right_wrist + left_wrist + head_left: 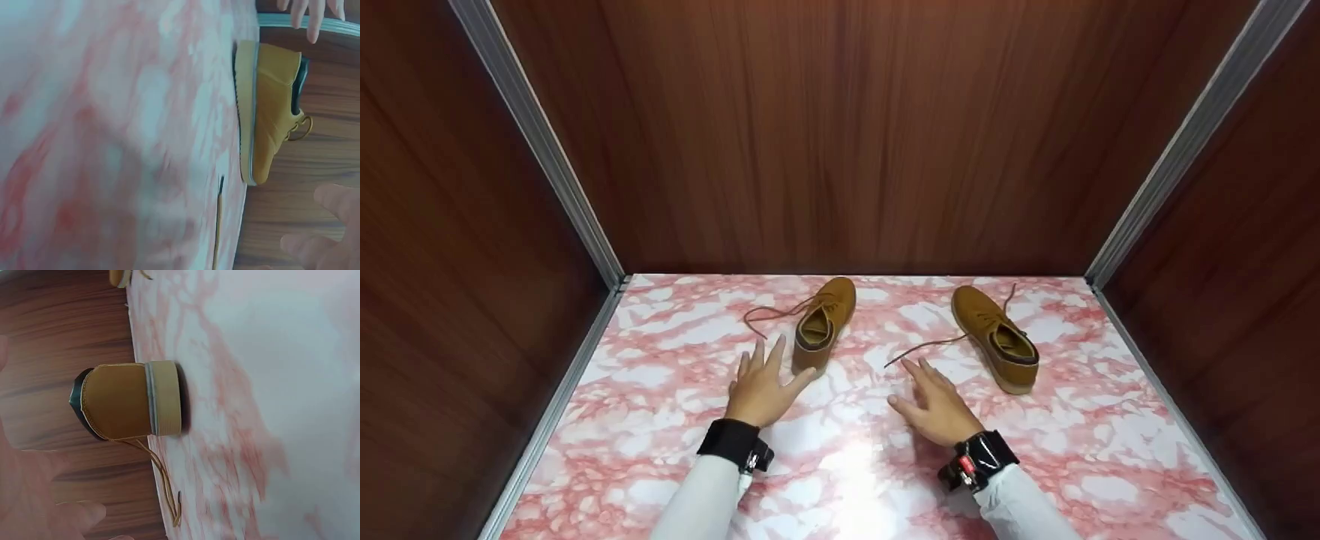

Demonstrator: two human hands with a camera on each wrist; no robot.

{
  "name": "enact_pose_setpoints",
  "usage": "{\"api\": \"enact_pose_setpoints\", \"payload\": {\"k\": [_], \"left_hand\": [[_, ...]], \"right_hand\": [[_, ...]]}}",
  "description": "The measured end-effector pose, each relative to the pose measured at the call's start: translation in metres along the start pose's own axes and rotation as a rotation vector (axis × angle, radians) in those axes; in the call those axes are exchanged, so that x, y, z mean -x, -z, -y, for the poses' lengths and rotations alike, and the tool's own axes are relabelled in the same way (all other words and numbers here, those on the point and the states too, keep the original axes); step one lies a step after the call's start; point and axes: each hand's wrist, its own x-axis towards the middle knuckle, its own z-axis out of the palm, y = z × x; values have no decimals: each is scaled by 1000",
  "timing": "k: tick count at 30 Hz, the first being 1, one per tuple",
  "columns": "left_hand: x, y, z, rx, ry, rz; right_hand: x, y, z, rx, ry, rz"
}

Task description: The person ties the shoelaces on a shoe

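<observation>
Two tan lace-up shoes stand upright and apart on the table, toes toward the back wall. My left hand (763, 388) hovers with spread fingers just in front and to the left of the left shoe (841, 296); its heel (119, 402) faces the left wrist camera. That shoe's loose lace (769, 309) trails off to its left. Near the lace tip (904, 355) of the right shoe (975, 304) is my right hand (941, 409), fingers extended, holding nothing. Whether its fingertips touch the lace I cannot tell. The right wrist view shows the left shoe (270, 107) from its side.
The table (660, 450) has a pink and white marbled surface, with glare at the front middle. Brown wood-grain panels (840, 150) rise at the back and both sides, joined by grey metal corner posts (547, 150). Both wrists carry black straps (729, 437).
</observation>
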Motion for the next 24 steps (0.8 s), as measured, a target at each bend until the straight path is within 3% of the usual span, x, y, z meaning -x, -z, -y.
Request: {"api": "enact_pose_setpoints", "payload": {"k": [5,11,21,24], "left_hand": [[-12,2,-1,134,-13,13],[-28,3,-4,329,45,46],[-55,-4,-6,550,144,58],[-60,-5,-7,592,168,82]], "right_hand": [[-13,-6,8,-184,-20,36],[-31,-16,17,-358,-91,64],[-59,-33,27,-915,-298,128],[-72,-44,18,-1003,-316,162]]}}
